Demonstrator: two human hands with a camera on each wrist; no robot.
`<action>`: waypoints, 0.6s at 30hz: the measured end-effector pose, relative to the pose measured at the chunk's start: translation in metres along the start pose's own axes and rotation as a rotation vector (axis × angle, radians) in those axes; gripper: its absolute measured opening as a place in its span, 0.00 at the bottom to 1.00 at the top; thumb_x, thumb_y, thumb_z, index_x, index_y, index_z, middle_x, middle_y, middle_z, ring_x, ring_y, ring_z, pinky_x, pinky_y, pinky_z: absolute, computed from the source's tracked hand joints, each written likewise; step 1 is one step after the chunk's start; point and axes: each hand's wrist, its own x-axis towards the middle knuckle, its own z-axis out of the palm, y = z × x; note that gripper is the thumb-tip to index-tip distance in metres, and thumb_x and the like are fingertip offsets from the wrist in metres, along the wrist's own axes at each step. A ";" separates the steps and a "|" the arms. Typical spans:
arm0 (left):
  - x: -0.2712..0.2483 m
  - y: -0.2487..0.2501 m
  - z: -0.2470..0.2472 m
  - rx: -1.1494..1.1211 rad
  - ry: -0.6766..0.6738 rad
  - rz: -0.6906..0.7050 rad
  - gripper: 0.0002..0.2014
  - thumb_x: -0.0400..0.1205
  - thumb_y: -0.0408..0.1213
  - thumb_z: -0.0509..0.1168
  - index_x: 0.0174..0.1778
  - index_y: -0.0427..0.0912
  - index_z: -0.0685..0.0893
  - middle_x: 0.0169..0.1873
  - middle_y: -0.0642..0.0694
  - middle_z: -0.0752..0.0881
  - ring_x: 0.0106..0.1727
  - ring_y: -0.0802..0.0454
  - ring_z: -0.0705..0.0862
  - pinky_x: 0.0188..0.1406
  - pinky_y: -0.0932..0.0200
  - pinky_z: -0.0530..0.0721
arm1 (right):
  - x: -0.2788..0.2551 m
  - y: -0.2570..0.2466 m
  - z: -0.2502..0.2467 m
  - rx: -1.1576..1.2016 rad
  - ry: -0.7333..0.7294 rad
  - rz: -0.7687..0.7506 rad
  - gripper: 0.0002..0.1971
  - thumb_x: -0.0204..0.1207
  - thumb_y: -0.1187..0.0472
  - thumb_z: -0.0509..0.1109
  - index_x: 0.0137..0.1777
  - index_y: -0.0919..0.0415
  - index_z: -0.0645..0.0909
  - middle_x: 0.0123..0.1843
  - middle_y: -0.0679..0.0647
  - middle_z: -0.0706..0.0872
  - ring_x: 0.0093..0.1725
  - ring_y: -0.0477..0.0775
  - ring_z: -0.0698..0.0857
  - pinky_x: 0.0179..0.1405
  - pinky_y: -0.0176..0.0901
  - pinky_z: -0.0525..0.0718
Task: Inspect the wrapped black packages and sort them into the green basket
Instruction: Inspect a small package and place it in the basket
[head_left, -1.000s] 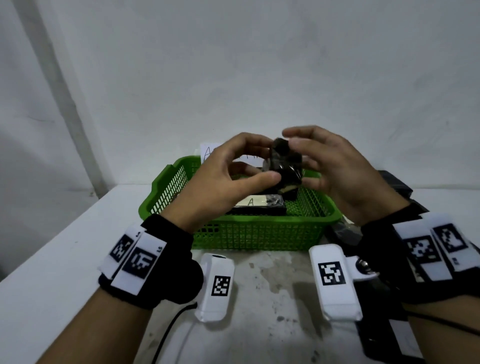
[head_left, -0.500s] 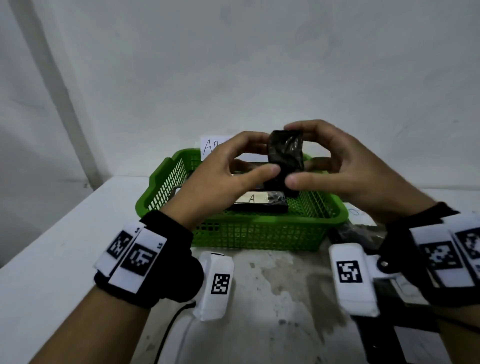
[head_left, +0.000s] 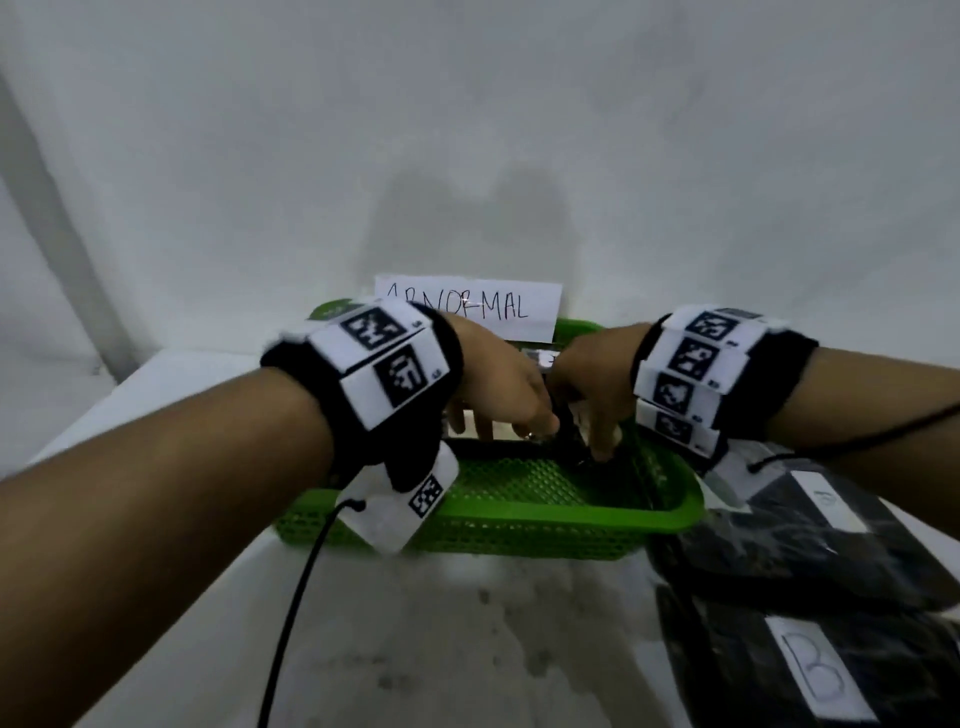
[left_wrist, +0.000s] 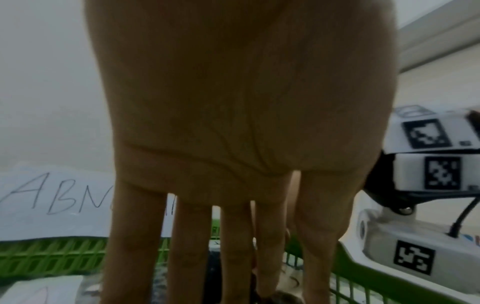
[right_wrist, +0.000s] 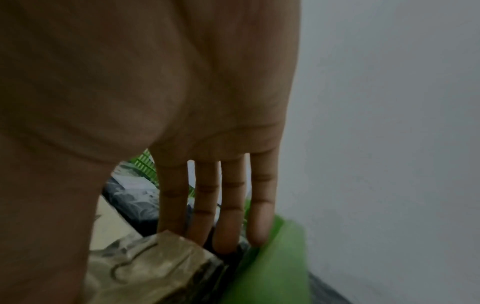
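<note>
Both hands down inside the green basket (head_left: 545, 514), which sits on the desk (head_left: 467, 623) against the wall, a paper sign reading ABNORMAL (head_left: 470, 309) propped behind it. Left hand (head_left: 498, 384) and right hand (head_left: 587, 379) meet over the basket's right half, fingers pointing down. Wrist views show both sets of fingers (left_wrist: 187, 246) straight and slightly spread, tips reaching onto a small wrapped black package (right_wrist: 145, 269) that lies low in the basket by its right wall; right fingers (right_wrist: 228, 222) touch its far edge. Whether either thumb is pinching the wrap: cannot tell, thumbs run out of view. A second wrapped package with a white label (right_wrist: 132, 197) lies further back in the basket. More wrapped black packages (head_left: 800, 540) wait on the desk just right of the basket, the nearest one carrying a label marked B (head_left: 815, 670). Judgement: this is the placing step, package set down or nearly so in the basket. Next move likely calls for lifting both hands clear without dragging the crinkly wrap along, then reaching right to the waiting pile for another package to inspect.
</note>
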 end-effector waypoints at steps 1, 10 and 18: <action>0.002 0.001 -0.002 0.010 -0.003 -0.010 0.20 0.90 0.48 0.55 0.75 0.45 0.78 0.63 0.50 0.81 0.65 0.44 0.85 0.60 0.50 0.86 | 0.008 0.000 0.000 0.006 -0.031 -0.008 0.25 0.65 0.51 0.86 0.60 0.61 0.89 0.56 0.59 0.93 0.52 0.59 0.91 0.39 0.41 0.80; 0.030 -0.003 -0.009 0.005 0.056 -0.062 0.17 0.87 0.38 0.64 0.71 0.37 0.81 0.67 0.41 0.85 0.64 0.42 0.86 0.33 0.65 0.85 | 0.018 0.005 0.013 -0.007 0.193 -0.082 0.38 0.56 0.52 0.90 0.67 0.60 0.82 0.64 0.56 0.85 0.62 0.60 0.85 0.58 0.50 0.85; 0.039 0.009 -0.008 0.060 -0.154 -0.083 0.19 0.92 0.41 0.53 0.78 0.39 0.73 0.75 0.43 0.78 0.54 0.49 0.81 0.27 0.65 0.83 | 0.006 0.008 0.026 0.059 0.297 -0.024 0.28 0.58 0.50 0.89 0.58 0.56 0.86 0.56 0.55 0.85 0.56 0.61 0.85 0.54 0.55 0.87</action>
